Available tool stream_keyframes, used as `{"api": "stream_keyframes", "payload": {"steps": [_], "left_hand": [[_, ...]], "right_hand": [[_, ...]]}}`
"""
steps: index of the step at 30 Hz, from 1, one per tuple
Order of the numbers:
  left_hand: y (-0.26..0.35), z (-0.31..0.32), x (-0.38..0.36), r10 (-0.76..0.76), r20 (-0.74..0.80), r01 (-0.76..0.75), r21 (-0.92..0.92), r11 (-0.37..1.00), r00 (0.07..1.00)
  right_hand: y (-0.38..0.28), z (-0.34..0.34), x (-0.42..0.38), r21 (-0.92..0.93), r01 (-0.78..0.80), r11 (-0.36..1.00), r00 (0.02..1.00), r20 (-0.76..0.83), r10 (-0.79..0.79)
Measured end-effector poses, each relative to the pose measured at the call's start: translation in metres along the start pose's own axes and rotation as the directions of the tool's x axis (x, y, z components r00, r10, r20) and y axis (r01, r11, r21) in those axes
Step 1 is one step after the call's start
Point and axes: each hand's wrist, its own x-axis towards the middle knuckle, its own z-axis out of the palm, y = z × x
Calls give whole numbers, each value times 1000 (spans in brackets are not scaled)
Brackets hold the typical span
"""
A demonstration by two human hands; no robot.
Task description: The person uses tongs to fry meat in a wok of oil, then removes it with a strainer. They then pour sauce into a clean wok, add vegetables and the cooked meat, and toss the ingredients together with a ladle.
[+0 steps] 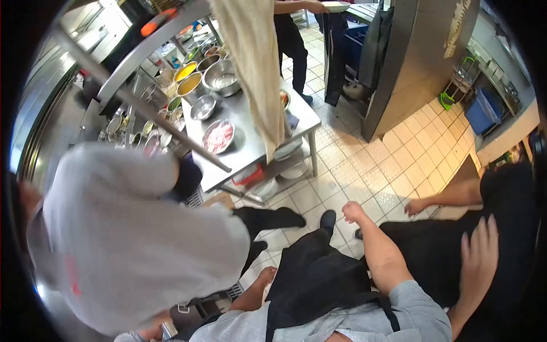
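Observation:
My right hand (352, 211) is stretched forward over the tiled floor, its fingers curled into a loose fist with nothing visible in it. My left hand (266, 277) hangs low beside my black apron (319, 268); its fingers are mostly hidden. To my right, a person in black has one hand (417, 206) held low near my right hand. Another open hand (481, 253) with its fingers spread shows at the lower right, in front of the black clothing. A person in a grey shirt (142, 222) stands close on my left.
A steel table (245, 131) carries several metal bowls, one a bowl of pale pink meat (219, 137). A beige cloth (250, 62) hangs over it. Beyond stand a steel partition (410, 68), a blue bin (483, 111) and a person holding a white plate (335, 7). Tiled floor (387, 176) lies ahead.

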Motion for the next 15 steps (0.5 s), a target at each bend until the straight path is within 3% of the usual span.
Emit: {"api": "stream_keyframes", "payload": {"steps": [2, 3, 5, 7, 9, 12, 14, 15], "left_hand": [[32, -6, 23, 67, -149, -71, -22, 997, 987], [52, -14, 31, 58, -144, -61, -18, 998, 988], [151, -41, 45, -1, -169, -37, -220, 975, 986], [236, -62, 60, 143, -334, -223, -214, 951, 932], [318, -83, 82, 166, -256, -272, -464, 843, 952], [435, -107, 104, 267, -208, -338, -593, 731, 941], [499, -117, 121, 291, -230, -341, -838, 425, 929], [525, -121, 128, 281, -253, -353, -845, 402, 926]], "right_hand": [[-4, -28, 25, 80, -30, 996, 1000, 7, 30], [2, -36, 30, 167, -69, 983, 997, 29, 66], [11, -68, 44, 257, -118, 959, 993, 24, 116], [24, -104, 57, 386, -201, 900, 976, -2, 219], [30, -145, 72, 515, -254, 819, 948, -35, 316], [47, -203, 103, 662, -247, 707, 916, -79, 394], [73, -235, 144, 675, -290, 678, 886, -78, 457], [69, -254, 158, 643, -328, 692, 885, -46, 462]]}}
